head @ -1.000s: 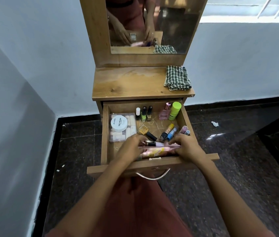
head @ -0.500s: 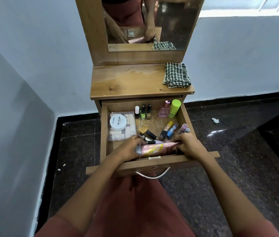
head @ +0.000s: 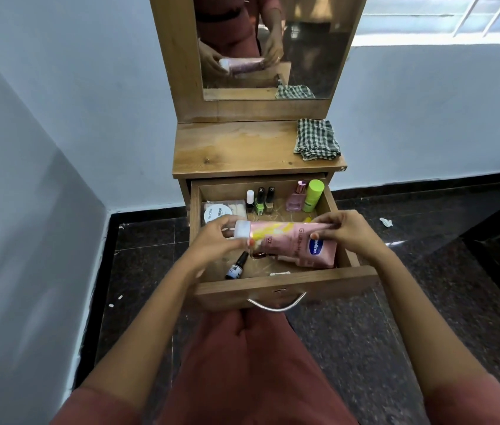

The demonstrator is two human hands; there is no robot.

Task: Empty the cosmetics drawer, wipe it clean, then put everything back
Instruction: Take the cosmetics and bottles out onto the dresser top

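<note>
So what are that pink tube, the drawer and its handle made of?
The pink tube looks like soft plastic: glossy printed skin, flattened at one end, white cap. The drawer: wood or wood-look board, matte, grain lines showing. The handle: likely metal, a thin bright curved bar with shine.

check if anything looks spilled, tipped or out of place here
No spill shows. A small dark bottle lies on its side at the drawer's front left, unlike the upright nail polishes at the back. A white scrap lies on the floor nearby.
</note>
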